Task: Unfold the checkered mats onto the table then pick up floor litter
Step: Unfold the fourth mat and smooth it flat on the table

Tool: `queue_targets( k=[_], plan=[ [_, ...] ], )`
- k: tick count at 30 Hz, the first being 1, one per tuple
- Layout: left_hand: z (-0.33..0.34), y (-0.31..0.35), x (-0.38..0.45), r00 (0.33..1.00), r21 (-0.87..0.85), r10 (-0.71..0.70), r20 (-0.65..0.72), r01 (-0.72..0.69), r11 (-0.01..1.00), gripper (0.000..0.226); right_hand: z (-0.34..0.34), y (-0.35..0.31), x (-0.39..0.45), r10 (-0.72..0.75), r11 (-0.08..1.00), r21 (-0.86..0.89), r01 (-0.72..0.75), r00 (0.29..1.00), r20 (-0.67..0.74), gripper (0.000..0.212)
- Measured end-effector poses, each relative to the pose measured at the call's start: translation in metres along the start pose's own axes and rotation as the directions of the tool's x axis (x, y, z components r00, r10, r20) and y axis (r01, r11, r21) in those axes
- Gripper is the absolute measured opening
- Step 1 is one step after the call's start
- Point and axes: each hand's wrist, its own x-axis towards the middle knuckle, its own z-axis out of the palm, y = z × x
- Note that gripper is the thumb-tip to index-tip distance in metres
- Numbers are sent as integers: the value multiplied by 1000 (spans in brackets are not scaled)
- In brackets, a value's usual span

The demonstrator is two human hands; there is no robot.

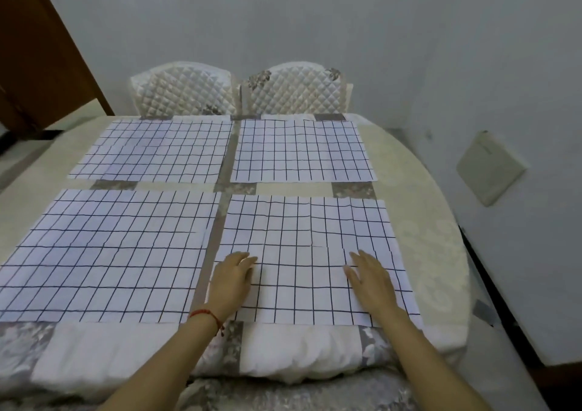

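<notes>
Four checkered mats lie flat on the table [434,209] in a two-by-two layout; near-right mat [311,253] under both hands; left hand [231,277] flat on its near-left part, fingers straight, grasping nothing; right hand [371,277] flat on its near-right part, fingers straight, also released; near-left mat [104,253], far-left mat [154,149], far-right mat [300,149] untouched; two quilted chairs [185,91] behind the table.

Matt cloth checkered mats [310,253], quilted satin-sheen chairs [185,91].
</notes>
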Motion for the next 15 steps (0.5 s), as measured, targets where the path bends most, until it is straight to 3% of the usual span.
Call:
queue_targets(
  k=[3, 5, 7, 9, 12, 15],
  plan=[
    [19, 10, 39, 999, -47, 22, 34, -20, 999, 27, 8, -7, 25, 20, 998, -51, -21, 999, -30, 54],
    [31, 13, 62, 996, -65, -41, 76, 46, 997, 41, 16, -9, 40, 45, 995, -87, -49, 998, -44, 60],
    [44, 9, 79, 978, -43, -116, 171, 125, 991, 72, 27, -4, 53, 67, 990, -123, -75, 995, -68, 85],
    [61, 3, 86, 958, -22, -174, 230, 184, 983, 87, 38, 10, 62, 101, 979, -172, -113, 992, -75, 106],
    [75, -4, 82, 951, 7, -209, 229, 213, 977, 100, 49, 27, 66, 110, 967, -224, -122, 992, -65, 97],
    [76, -4, 75, 944, 31, -248, 218, 247, 968, 97, 51, 33, 68, 86, 967, -236, -97, 995, -58, 86]
  ],
)
